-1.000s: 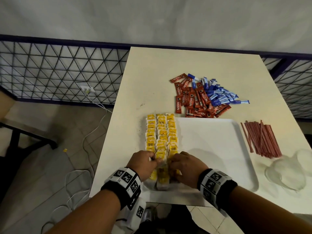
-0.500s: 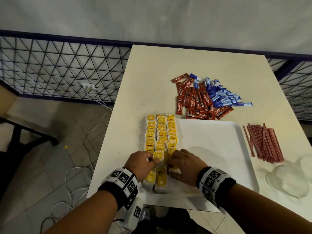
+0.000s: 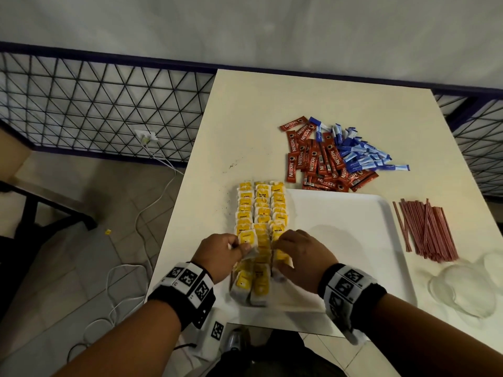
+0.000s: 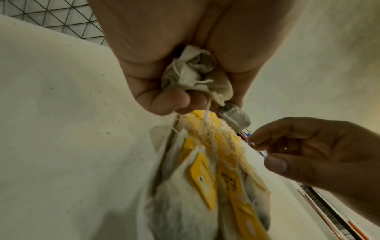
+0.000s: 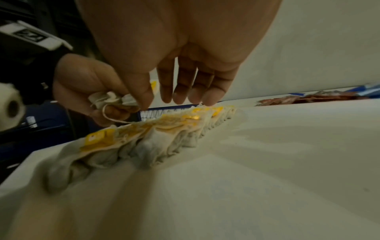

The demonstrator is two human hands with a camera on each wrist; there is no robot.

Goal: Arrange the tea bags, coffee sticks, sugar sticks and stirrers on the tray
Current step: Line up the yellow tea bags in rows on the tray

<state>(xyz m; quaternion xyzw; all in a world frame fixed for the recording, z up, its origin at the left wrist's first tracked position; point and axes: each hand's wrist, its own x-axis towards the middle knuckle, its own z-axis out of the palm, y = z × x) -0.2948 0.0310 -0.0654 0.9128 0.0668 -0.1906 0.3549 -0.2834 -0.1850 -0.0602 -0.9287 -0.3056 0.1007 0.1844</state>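
3 rows of tea bags with yellow tags are lying along the left side of a white tray, which is sitting on a pale bench. The rows are running from the tray's far edge toward the person, and the nearest bags are overlapping loosely.

Both hands are working at the near end of the rows. The left hand is curling its fingers around a crumpled tea bag, so its grip is clamped on that bag; the left wrist view is showing the bag bunched in the palm with its string trailing down to the row below. The right hand is hanging just over the right row with its fingers straight and pointing down, its grip apart and holding nothing. In the right wrist view its fingertips are just above, or perhaps touching, the bags' tags; the blur is making this hard to tell.

Beyond the tray's far edge, a loose pile of red coffee sticks is lying on the bench, touching that edge. Blue sugar sticks are heaped just beside them on the right, with the 2 piles overlapping. A bundle of thin red stirrers is lying on the bench to the right of the tray, near its edge. A crumpled clear plastic bag is sitting on the bench nearer the person, just beside the stirrers.

Each wrist is wearing a black band with black-and-white square markers.
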